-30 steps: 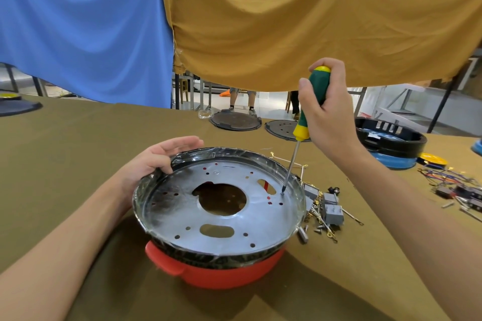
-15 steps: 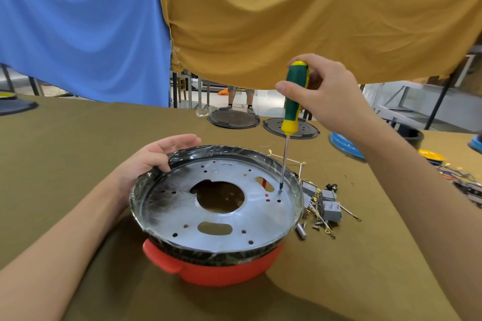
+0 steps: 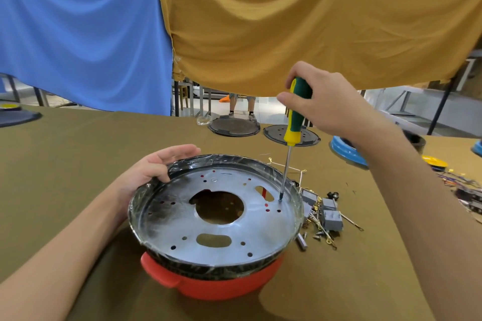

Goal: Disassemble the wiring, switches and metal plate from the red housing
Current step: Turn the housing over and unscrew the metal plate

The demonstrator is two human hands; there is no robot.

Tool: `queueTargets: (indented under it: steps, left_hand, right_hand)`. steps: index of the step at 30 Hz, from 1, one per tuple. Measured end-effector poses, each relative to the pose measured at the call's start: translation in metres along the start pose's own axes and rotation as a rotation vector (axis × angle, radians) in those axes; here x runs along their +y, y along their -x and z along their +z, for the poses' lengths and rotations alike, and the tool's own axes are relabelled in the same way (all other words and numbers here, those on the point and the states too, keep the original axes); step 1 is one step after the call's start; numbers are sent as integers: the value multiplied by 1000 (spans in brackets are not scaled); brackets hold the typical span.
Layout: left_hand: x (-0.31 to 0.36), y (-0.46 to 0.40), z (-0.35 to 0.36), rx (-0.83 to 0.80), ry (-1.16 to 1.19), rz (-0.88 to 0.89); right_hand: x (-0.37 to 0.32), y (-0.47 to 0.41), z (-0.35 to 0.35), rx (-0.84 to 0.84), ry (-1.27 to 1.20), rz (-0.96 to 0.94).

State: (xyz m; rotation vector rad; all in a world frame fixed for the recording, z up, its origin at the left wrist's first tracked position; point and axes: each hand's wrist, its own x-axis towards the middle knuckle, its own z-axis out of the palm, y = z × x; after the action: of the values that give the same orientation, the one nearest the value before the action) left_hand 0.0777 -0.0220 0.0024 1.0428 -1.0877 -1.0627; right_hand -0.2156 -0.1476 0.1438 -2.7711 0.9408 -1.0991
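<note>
housing: red housing (image 3: 216, 285) sits on the olive-brown table (image 3: 78, 153), pretty much centre, a stubby handle sticking out toward the camera
plate: round metal plate (image 3: 221, 216) lies flat on top of it inside a black rim wrapped in clear film, big hole in the middle plus a bunch of small ones
left hand: left hand (image 3: 154, 172) rests on the far-left edge of the rim, fingers mostly straight and laid over the film, thumb hooked on the inside
right hand: right hand (image 3: 326, 101) is wrapped around the top of a green and yellow screwdriver (image 3: 293, 122)
screwdriver: nearly upright, tip planted on the plate near its right edge
loose bits: grey switches (image 3: 330, 213), screws and wiring ends piled on the table just right of the housing
background: two dark round lids (image 3: 234, 126) further back, blue and mustard cloths hung behind
</note>
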Motion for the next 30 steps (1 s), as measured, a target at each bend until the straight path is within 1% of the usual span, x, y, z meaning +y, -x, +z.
queueTargets:
  steps: [2, 3, 5, 6, 7, 8, 11, 12, 13, 14, 16, 18, 20, 21, 23, 27, 29, 30]
  left_hand:
    - [-1, -1, -1, -12, -1, 2]
    - [-1, -1, -2, -17, -3, 0]
    - [-1, -3, -3, -25, -26, 5]
    - [-1, -3, -3, -27, -41, 9]
    - [-1, -4, -4, -25, -49, 9]
    - [-1, -4, -4, -24, -49, 6]
    - [-1, -5, -4, -20, -49, 4]
    - [-1, -5, -4, -16, -49, 6]
    - [-1, -4, -3, -14, -49, 6]
    - [0, -4, -3, -14, -57, 6]
    - [0, -3, -2, -10, -71, 13]
    - [0, -2, -1, -12, -48, 8]
    - [0, -2, -1, -24, -29, 5]
    - [-1, -2, -1, -25, -21, 5]
    - [-1, -3, -2, -19, -19, 3]
    - [0, -3, -3, -12, -57, 7]
    - [0, -2, -2, -15, -60, 13]
    - [0, -2, -1, -14, -59, 11]
  right_hand:
    - [5, -2, -15, -149, -112, -8]
    - [6, -2, -21, -236, -209, -11]
    - [9, 4, -32, -379, -507, -16]
    - [9, 6, -35, -431, -647, 0]
    - [9, 7, -37, -444, -689, 21]
    - [6, 7, -36, -412, -593, 38]
    - [-6, 3, -24, -190, 41, 81]
    - [-11, 2, -20, -104, 149, 93]
    - [-15, 0, -16, -50, 157, 95]
    - [-16, -1, -13, -55, 122, 86]
    - [-14, -2, -16, -145, 21, 49]
    - [-10, 0, -23, -241, -166, 18]
    - [-4, 3, -29, -300, -362, 23]
    - [-1, 4, -31, -305, -381, 35]
    - [2, 4, -31, -276, -274, 74]
    - [-14, 4, -12, -117, 41, 70]
    - [-20, 4, -4, -13, 101, 61]
    - [-21, 3, -5, 1, 89, 58]
